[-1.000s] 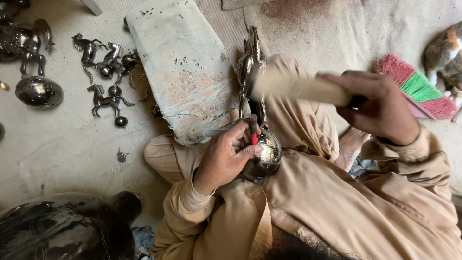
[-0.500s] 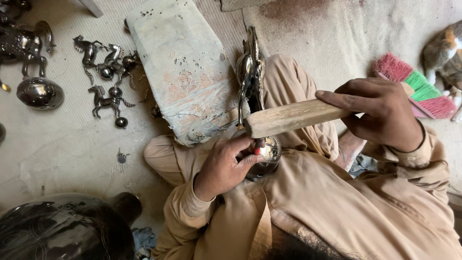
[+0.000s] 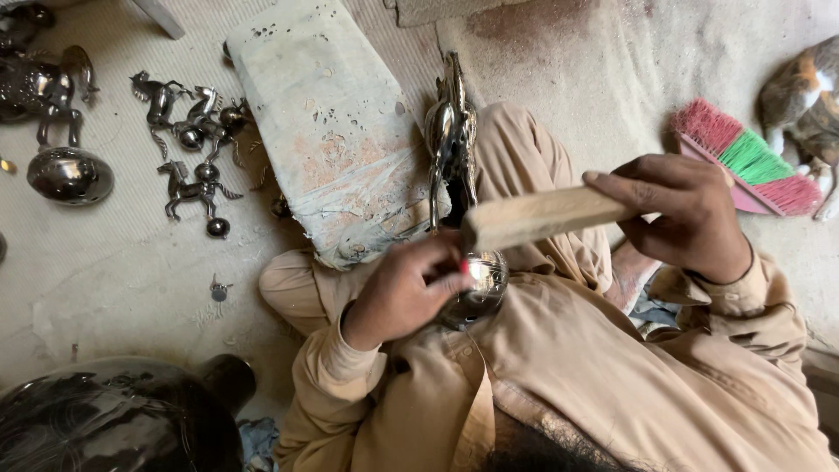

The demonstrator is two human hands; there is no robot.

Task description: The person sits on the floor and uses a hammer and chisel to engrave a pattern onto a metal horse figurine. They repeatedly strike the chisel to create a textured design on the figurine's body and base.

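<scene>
The floor [image 3: 114, 262] is pale and dusty, and a person in tan clothes sits on it with legs crossed. A worn grey block [image 3: 328, 131] lies slanted in front of the knees. The right hand [image 3: 690, 218] is closed around a pale wooden stick [image 3: 542, 217], which lies almost level; its blunt end is just above a shiny metal ball [image 3: 479, 284] in the lap. The left hand [image 3: 406, 293] has its fingers bent together over a small tool with a red tip [image 3: 463, 266], pressed on the ball; most of this tool is hidden by the fingers, so its shape cannot be told. A metal horse figure [image 3: 450, 131] rises from the ball, and its lower part is covered by the stick. To the left lie several small metal horses [image 3: 188, 183] and a round metal bowl [image 3: 70, 175]. A dark engraved vessel [image 3: 114, 424] is cut off by the bottom edge. At the right a pink and green broom [image 3: 747, 157] lies beside a cat [image 3: 804, 96], only partly in view
</scene>
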